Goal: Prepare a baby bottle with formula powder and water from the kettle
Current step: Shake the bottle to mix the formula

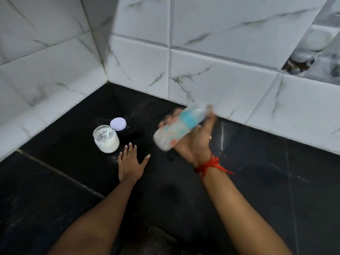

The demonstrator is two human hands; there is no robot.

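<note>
My right hand (195, 142) grips a baby bottle (178, 127) with blue and orange prints. The bottle lies tilted, almost on its side, above the black counter and is blurred by motion. A red thread is tied round that wrist. My left hand (130, 162) rests flat on the counter with fingers spread, holding nothing. Just beyond its fingertips stands an open glass jar (106, 139) of white formula powder. The jar's white lid (118, 124) lies on the counter behind it. No kettle is in view.
The black stone counter (257, 181) meets white marble-look wall tiles (220, 74) at the back and left, forming a corner behind the jar. A decorated tile (316, 52) sits at the upper right.
</note>
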